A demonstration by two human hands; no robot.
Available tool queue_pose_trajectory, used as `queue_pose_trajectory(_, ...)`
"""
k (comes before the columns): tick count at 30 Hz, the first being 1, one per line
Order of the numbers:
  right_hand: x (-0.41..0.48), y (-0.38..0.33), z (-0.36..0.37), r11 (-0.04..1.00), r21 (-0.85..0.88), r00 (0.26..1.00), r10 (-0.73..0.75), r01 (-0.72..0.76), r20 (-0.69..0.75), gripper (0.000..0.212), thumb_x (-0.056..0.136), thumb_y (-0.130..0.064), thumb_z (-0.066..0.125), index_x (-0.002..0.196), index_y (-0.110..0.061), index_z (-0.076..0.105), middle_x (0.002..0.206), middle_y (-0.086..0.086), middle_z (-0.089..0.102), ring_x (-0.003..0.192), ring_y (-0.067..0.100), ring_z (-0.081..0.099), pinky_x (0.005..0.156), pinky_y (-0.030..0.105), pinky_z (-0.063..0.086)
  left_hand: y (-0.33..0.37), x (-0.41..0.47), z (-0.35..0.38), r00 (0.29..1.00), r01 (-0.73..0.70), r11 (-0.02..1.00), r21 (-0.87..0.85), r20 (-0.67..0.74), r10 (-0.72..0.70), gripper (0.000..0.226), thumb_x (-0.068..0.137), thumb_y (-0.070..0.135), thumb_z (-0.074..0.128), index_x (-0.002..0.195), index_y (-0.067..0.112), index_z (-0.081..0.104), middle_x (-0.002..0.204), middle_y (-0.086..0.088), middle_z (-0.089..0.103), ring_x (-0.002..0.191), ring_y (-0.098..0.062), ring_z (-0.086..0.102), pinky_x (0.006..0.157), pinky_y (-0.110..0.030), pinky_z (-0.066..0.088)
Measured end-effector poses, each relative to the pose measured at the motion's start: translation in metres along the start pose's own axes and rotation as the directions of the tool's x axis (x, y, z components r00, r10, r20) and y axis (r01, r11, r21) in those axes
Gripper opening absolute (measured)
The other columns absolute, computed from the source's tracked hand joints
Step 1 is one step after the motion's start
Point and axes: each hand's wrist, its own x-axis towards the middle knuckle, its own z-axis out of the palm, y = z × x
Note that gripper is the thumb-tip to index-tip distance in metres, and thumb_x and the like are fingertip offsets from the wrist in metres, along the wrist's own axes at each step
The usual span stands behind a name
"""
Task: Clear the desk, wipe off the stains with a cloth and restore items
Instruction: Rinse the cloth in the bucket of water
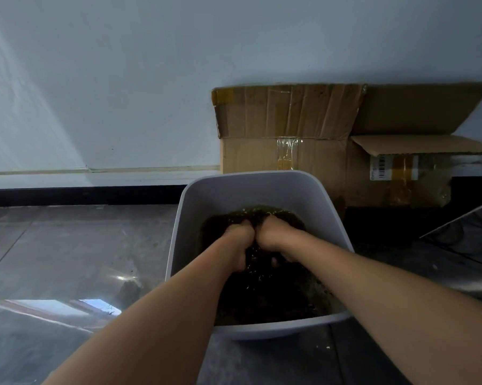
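A white plastic basin stands on the floor, filled with dark brownish water. Both my hands are down in it, side by side near the far end. My left hand and my right hand have their fingers curled around a dark cloth that lies mostly under the water. The cloth is hard to tell apart from the murky water, and my fingertips are hidden in it.
Flattened and open cardboard boxes lean against the white wall right behind the basin. A glossy grey tiled floor spreads to the left. Dark cables lie on the floor at the right.
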Motion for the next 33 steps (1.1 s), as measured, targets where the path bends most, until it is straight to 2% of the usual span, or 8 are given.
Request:
queue_pose_trajectory(4,-0.010,-0.018,0.004,0.979,0.188,0.990,-0.054,0.078,-0.134,0.036,0.105,-0.030,0.037,0.092,-0.003,0.058,0.082,0.015,0.059,0.061,0.027,0.059,0.041,0.026,0.043,0.004,-0.013,-0.008,0.997,-0.068,0.994,-0.091,0.033,0.071,0.030,0.105,0.023,0.042,0.091,0.003,0.060,0.065,-0.016,0.063,0.039,-0.025,0.059,0.032,-0.026,0.046)
queue_pose_trajectory(8,0.001,-0.001,-0.012,0.998,-0.025,0.963,-0.067,0.063,-0.261,0.021,0.103,-0.020,0.040,0.099,-0.005,0.055,0.098,0.014,0.064,0.076,0.028,0.062,0.065,0.035,0.053,0.008,-0.025,0.001,0.989,-0.047,0.998,-0.050,0.140,0.053,0.043,0.102,0.025,0.047,0.064,0.009,0.058,0.044,-0.007,0.054,0.032,-0.018,0.051,0.036,-0.020,0.045)
queue_pose_trajectory(11,0.004,0.014,-0.014,0.974,-0.227,0.994,-0.028,0.003,-0.108,0.044,0.098,-0.019,0.053,0.139,-0.012,0.039,0.121,0.012,0.058,0.093,0.027,0.059,0.077,0.039,0.051,0.000,-0.015,0.002,0.982,-0.188,0.976,0.106,-0.014,0.190,0.019,0.096,0.017,0.057,0.091,0.003,0.068,0.071,-0.012,0.069,0.054,-0.021,0.064,0.051,-0.026,0.054)
queue_pose_trajectory(18,0.006,0.019,-0.006,0.849,-0.524,0.997,-0.048,0.069,0.054,0.034,0.099,-0.013,0.050,0.133,-0.008,0.055,0.135,0.014,0.056,0.120,0.029,0.057,0.101,0.037,0.047,-0.014,0.002,-0.009,0.944,-0.142,0.652,0.745,-0.096,0.315,0.042,0.096,0.036,0.058,0.127,0.007,0.057,0.124,-0.011,0.062,0.111,-0.029,0.061,0.086,-0.031,0.049)
queue_pose_trajectory(21,0.011,0.017,0.000,0.916,-0.396,0.997,-0.050,0.068,0.054,0.031,0.098,-0.026,0.054,0.124,-0.010,0.060,0.126,0.010,0.060,0.112,0.028,0.059,0.095,0.034,0.048,-0.010,-0.002,-0.007,0.991,-0.104,0.812,0.574,-0.011,0.135,0.054,0.104,0.042,0.043,0.141,0.004,0.048,0.123,-0.013,0.062,0.111,-0.029,0.060,0.095,-0.035,0.051)
queue_pose_trajectory(27,-0.001,-0.012,0.010,0.956,0.291,0.991,0.024,0.016,-0.132,0.032,0.100,-0.026,0.044,0.106,-0.003,0.064,0.103,0.016,0.067,0.080,0.028,0.063,0.056,0.029,0.051,-0.003,-0.017,-0.005,0.990,-0.107,0.992,0.073,0.099,0.099,0.031,0.108,0.022,0.033,0.105,0.006,0.059,0.065,-0.006,0.057,0.050,-0.018,0.055,0.047,-0.022,0.046)
queue_pose_trajectory(29,-0.007,-0.017,0.009,0.947,0.314,0.984,-0.011,0.068,-0.179,0.030,0.098,-0.025,0.047,0.101,-0.001,0.065,0.091,0.016,0.065,0.068,0.027,0.060,0.043,0.024,0.042,0.004,-0.019,-0.008,0.993,-0.079,0.996,0.032,0.090,0.076,0.036,0.107,0.019,0.030,0.090,0.002,0.058,0.047,-0.010,0.059,0.032,-0.020,0.054,0.032,-0.018,0.042)
queue_pose_trajectory(33,0.001,-0.001,-0.009,0.998,-0.015,0.945,-0.067,0.065,-0.321,0.016,0.100,-0.014,0.043,0.099,-0.005,0.057,0.101,0.014,0.063,0.081,0.028,0.060,0.069,0.036,0.053,0.007,-0.028,-0.003,0.980,-0.028,0.995,0.092,0.198,0.009,0.040,0.105,0.024,0.038,0.075,0.007,0.058,0.048,-0.009,0.060,0.037,-0.019,0.059,0.036,-0.021,0.047)
